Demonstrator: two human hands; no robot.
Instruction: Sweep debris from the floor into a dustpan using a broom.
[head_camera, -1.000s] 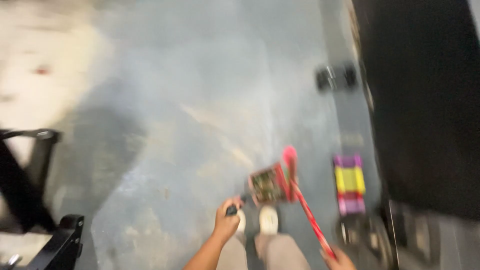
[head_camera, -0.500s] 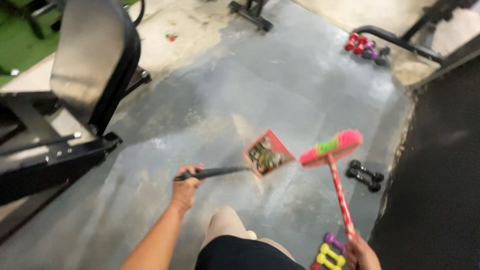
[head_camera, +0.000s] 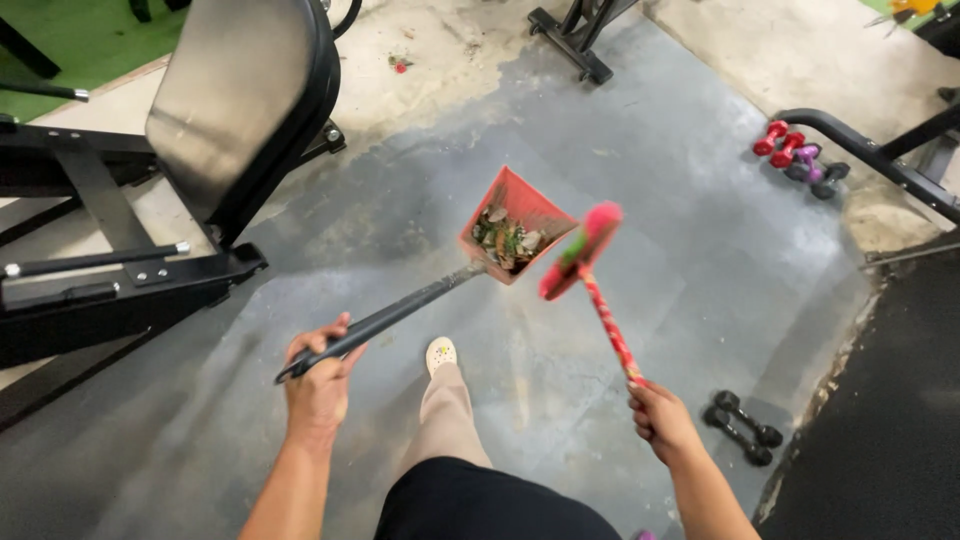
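Observation:
My left hand (head_camera: 318, 382) grips the long black handle (head_camera: 400, 312) of a red dustpan (head_camera: 515, 235), held out over the grey floor with dry leaves and debris lying in it. My right hand (head_camera: 662, 417) is closed on the pink patterned stick of a broom (head_camera: 583, 255), whose pink and green head hangs just right of the dustpan, almost touching it. My own leg and a pale shoe (head_camera: 440, 353) show between the two hands.
A black weight bench (head_camera: 235, 105) with its frame stands at the left. Small black dumbbells (head_camera: 742, 428) lie on the floor near my right hand; red and purple dumbbells (head_camera: 797, 152) sit beside a black machine bar at the right. A black mat (head_camera: 890, 400) covers the lower right.
The view has swung as I moved across the floor; the bench now sits closer at the left. Dustpan and broom stay in my hands, brought nearer together.

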